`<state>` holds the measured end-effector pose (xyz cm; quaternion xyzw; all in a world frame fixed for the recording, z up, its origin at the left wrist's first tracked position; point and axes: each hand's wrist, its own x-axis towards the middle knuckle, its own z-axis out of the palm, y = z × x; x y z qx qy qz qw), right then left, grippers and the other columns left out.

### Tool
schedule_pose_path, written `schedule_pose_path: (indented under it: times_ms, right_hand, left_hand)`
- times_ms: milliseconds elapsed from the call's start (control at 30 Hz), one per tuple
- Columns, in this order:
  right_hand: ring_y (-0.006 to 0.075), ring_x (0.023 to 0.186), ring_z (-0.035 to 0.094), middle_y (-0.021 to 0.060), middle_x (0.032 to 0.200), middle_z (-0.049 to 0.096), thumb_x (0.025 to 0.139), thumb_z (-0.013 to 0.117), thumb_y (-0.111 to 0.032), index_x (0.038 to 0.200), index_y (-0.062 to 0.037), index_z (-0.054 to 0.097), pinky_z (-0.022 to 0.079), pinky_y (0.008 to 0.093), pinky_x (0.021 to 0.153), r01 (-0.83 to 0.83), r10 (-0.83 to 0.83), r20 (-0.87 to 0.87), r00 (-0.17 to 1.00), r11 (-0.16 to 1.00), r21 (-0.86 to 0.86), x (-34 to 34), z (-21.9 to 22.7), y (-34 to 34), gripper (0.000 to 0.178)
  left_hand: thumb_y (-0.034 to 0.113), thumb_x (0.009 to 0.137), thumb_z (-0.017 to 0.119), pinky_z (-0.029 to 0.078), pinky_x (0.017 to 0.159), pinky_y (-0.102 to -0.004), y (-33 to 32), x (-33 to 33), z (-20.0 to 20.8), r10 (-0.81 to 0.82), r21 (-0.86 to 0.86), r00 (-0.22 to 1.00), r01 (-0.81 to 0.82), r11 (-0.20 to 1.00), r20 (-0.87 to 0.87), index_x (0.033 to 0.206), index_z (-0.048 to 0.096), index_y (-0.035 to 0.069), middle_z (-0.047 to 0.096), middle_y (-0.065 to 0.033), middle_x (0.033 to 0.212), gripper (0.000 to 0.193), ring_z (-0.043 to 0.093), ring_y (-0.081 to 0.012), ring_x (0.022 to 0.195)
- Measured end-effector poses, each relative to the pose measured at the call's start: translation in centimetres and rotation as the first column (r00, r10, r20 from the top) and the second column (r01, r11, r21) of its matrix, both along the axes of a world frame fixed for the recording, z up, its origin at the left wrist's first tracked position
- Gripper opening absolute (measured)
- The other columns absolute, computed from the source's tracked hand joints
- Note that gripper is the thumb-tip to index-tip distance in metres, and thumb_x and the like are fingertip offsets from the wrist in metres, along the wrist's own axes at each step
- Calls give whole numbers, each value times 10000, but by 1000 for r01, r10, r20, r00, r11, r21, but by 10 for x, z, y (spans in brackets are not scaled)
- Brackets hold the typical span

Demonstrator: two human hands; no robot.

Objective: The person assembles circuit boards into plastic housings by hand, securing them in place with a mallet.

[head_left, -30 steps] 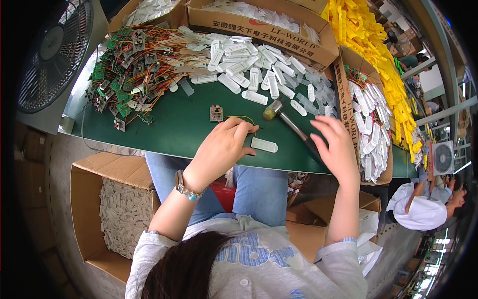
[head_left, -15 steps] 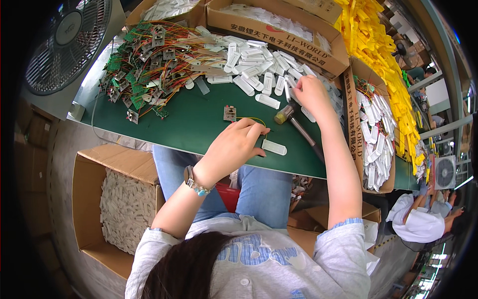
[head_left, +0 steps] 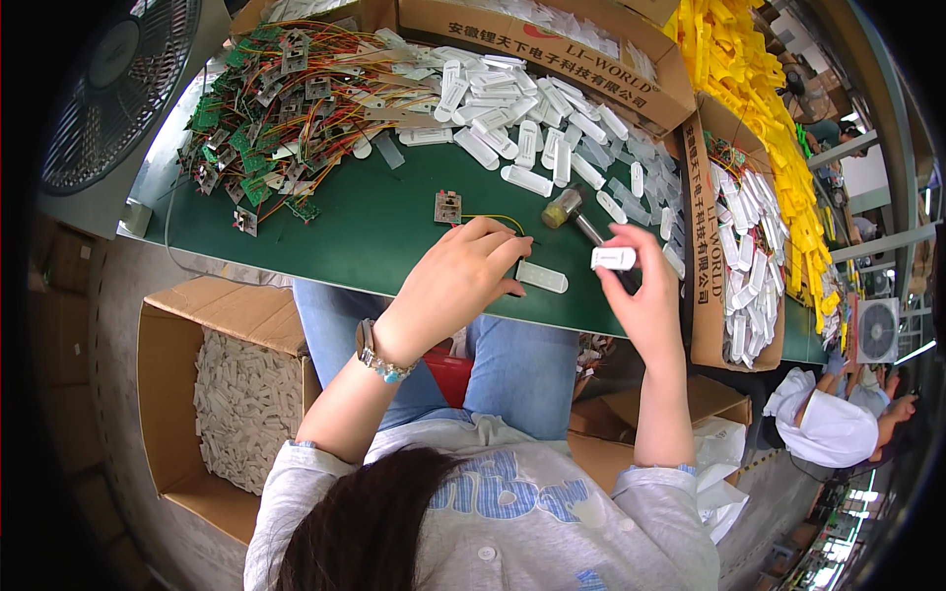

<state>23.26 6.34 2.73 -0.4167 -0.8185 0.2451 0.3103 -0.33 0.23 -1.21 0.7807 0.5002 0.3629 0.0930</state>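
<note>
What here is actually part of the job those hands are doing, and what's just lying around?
Seemingly in the job:
- white cover, held by the right hand
- pale casing, near the left hand
- small circuit board with yellow wire

Seemingly lying about for now:
- hammer, unheld
- yellow parts heap
- fan
- floor box of pale pieces

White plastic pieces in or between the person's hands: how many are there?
2: the held piece is in the right hand; the lying piece is on the green table, beside the left hand. The hands may hide others.
</note>
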Motion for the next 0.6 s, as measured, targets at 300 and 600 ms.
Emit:
schedule_pose_path:
  times_ms: [300,600]
  right_hand:
    - [297,1171,539,66,1192,623,748,766,-64,1128,-87,668,453,414,930,-109,-29,287,957,885,453,-19,-21,-25,393]
    - [225,881,627,53,958,647,826,676,-78,1070,-60,720,487,369,787,-189,59,235,970,790,583,-24,15,-9,249]
  left_hand:
    - [10,816,673,491,990,-408,-1,4,-3,36,-8,998,-35,999,46,1098,633,18,683,-108,1146,285,594,-292,1143]
    - [-141,785,465,321,1153,-520,-2,10,-12,326,106,945,-323,940,-9,1365,509,38,254,-216,1596,608,229,-448,1467]
